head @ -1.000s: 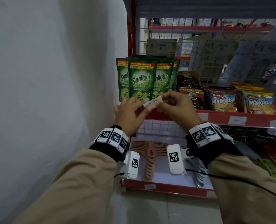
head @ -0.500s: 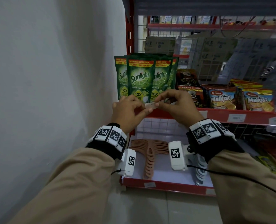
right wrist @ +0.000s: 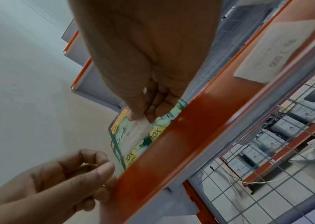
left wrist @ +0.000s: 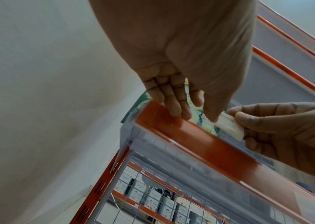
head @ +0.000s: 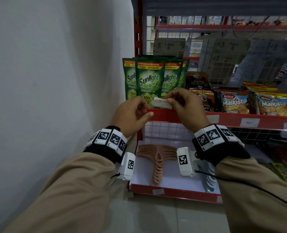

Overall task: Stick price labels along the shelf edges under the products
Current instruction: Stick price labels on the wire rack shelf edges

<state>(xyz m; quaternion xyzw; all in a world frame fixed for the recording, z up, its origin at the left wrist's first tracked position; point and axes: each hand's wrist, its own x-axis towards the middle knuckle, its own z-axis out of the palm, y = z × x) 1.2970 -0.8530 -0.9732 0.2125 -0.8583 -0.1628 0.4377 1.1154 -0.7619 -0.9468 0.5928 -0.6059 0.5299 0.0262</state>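
Label (head: 161,103): small white slip, held roughly level in front of the soap pouches (head: 149,81), just above the red shelf edge (head: 163,115); not yet stuck.
Right hand (head: 188,110): thumb and fingers pinch the label's right end, at its 3 o'clock.
Left hand (head: 131,115): at the label's 8 o'clock, fingers loosely bent and gripping nothing I can see; fingertips (left wrist: 174,109) rest on the top of the shelf edge. Whether the thumb touches the label's left end is hard to tell.
Step in hand: bringing the label down toward 6 o'clock, onto the face of the shelf edge under the pouches.
How to do it well: square the label's long side with the top lip of the shelf edge, centre it under the front pouch, tack one end first, then smooth across to the other end so it lies flat and straight.
Guide: stuck labels (head: 250,122) at 3 o'clock along the same shelf edge show the height to match.
Risk: a slanted first touch probably means peeling and restarting.
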